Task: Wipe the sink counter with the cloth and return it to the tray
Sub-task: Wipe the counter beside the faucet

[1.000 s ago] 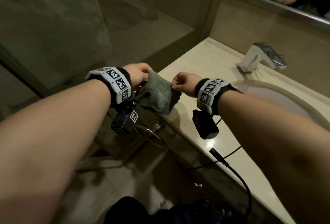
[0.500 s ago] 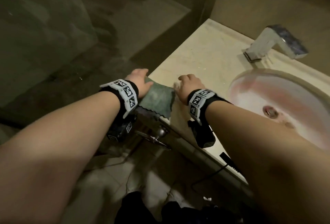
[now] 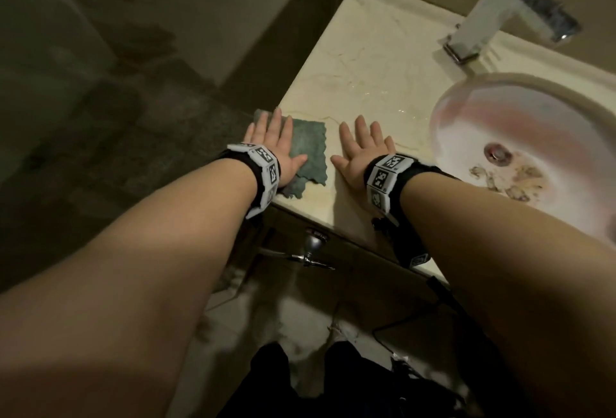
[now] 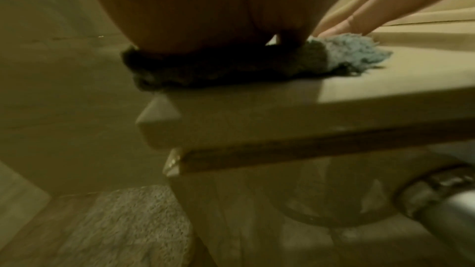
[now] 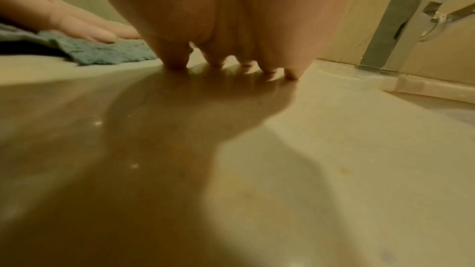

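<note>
Pressing flat on the green cloth point(image 3: 308, 147), the left hand point(image 3: 276, 147) has its fingers straight; cloth lies at the surface point(image 3: 366, 61) near-left corner, at 9 o'clock from the right hand point(image 3: 361, 151), which rests splayed on bare stone. Basin point(image 3: 520, 157) at 3 o'clock, faucet point(image 3: 510, 14) at 1 o'clock.

Left wrist: palm on cloth point(image 4: 347, 52), cloth at the corner edge.

Right wrist: fingertips point(image 5: 177, 60) touch the surface; cloth point(image 5: 107, 52) at 9 o'clock, under the left hand point(image 5: 85, 27).
</note>
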Tool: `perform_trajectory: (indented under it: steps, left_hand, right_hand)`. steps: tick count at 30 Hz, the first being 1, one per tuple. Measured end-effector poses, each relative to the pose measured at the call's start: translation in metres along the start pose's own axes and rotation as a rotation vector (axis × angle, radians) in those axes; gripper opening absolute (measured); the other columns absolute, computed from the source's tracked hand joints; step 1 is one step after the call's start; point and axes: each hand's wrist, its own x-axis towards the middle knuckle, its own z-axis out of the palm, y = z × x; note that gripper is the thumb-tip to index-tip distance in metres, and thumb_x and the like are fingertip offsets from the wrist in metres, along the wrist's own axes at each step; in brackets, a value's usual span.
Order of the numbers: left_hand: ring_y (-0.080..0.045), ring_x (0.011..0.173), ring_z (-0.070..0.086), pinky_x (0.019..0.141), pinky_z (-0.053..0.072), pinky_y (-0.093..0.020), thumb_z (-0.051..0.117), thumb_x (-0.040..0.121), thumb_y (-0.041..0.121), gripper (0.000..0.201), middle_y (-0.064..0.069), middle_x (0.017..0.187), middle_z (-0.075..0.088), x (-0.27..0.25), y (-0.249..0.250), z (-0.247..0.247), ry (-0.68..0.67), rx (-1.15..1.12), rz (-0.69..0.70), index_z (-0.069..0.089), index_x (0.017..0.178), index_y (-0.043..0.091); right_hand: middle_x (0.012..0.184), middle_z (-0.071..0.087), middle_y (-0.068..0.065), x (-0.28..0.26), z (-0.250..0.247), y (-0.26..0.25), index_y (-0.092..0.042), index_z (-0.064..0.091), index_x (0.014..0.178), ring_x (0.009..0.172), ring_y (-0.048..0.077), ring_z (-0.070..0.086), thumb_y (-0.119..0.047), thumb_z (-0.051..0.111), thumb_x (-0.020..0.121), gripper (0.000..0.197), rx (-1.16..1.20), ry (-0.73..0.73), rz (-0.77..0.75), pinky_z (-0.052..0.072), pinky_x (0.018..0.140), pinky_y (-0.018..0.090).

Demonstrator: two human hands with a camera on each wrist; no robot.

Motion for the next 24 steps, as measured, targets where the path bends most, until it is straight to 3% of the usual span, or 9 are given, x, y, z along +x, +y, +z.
perform_trajectory:
  steps: [7,14,19,24]
  left_hand:
    - [-0.028,0.148,-0.013,0.120,-0.004,-0.039,0.026,0.097,0.051,0.075,-0.008,0.159,-0.017,0.005,-0.001,-0.005,0.007,0.003,0.026,-0.009,0.151,0.013]
    - [-0.027,0.147,-0.017,0.119,-0.008,-0.040,0.023,0.097,0.051,0.075,-0.009,0.158,-0.021,-0.043,-0.010,0.018,-0.036,0.009,0.015,-0.012,0.151,0.012]
    - [-0.029,0.146,-0.020,0.119,-0.009,-0.041,0.025,0.098,0.046,0.074,-0.010,0.158,-0.022,-0.068,-0.010,0.030,-0.048,-0.006,0.008,-0.014,0.150,0.011]
    - [-0.029,0.146,-0.020,0.119,-0.010,-0.041,0.024,0.098,0.046,0.074,-0.010,0.158,-0.023,-0.072,0.011,0.028,-0.070,0.017,0.033,-0.015,0.150,0.010]
  right_hand:
    - [0.159,-0.021,0.001,0.001,-0.008,-0.004,-0.030,-0.010,0.150,0.147,0.028,-0.016,-0.050,0.026,0.097,0.067,-0.026,-0.054,0.033,-0.002,0.120,0.045]
    - [0.159,-0.022,0.002,-0.005,-0.011,-0.005,-0.029,-0.012,0.150,0.147,0.028,-0.015,-0.049,0.023,0.098,0.066,-0.055,-0.046,0.025,-0.001,0.120,0.045]
    - [0.159,-0.020,0.004,-0.011,-0.012,-0.009,-0.027,-0.006,0.151,0.147,0.035,-0.010,-0.035,0.036,0.099,0.068,-0.297,-0.072,-0.010,0.006,0.120,0.052]
    - [0.159,-0.017,0.007,-0.017,-0.011,-0.010,-0.023,-0.006,0.152,0.148,0.034,-0.009,-0.037,0.033,0.100,0.066,-0.300,-0.071,0.001,0.005,0.121,0.047]
